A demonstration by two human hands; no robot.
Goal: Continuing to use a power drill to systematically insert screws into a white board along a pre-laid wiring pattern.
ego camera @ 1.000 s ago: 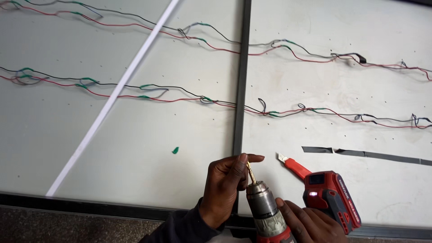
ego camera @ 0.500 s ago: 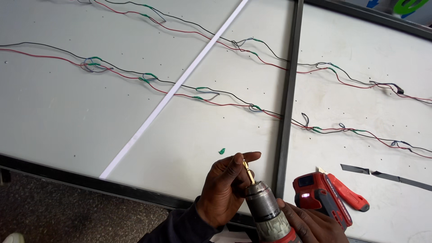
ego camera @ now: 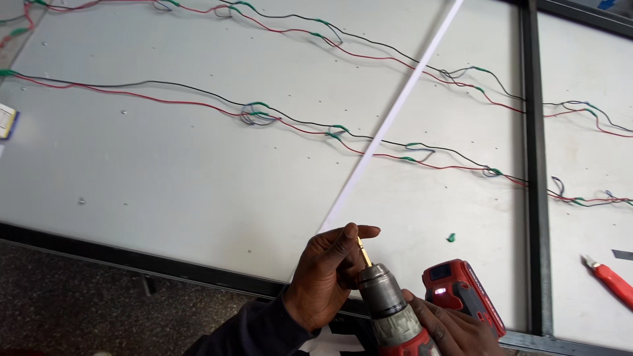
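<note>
Two hands on red-and-grey cordless drill [ego camera: 402, 316], low over white panel table [ego camera: 198, 184] near thin white strip [ego camera: 389, 122]. Left hand [ego camera: 326, 280] grip pinches gold bit [ego camera: 364, 253] at chuck; right hand [ego camera: 455, 333] grip wraps handle. Best: seat bit straight, off trigger.

Head camera looks steeply down, close over the white panel [ego camera: 165, 184].

A dark navy sleeve [ego camera: 254, 326] covers the left forearm; hands bare.
</note>
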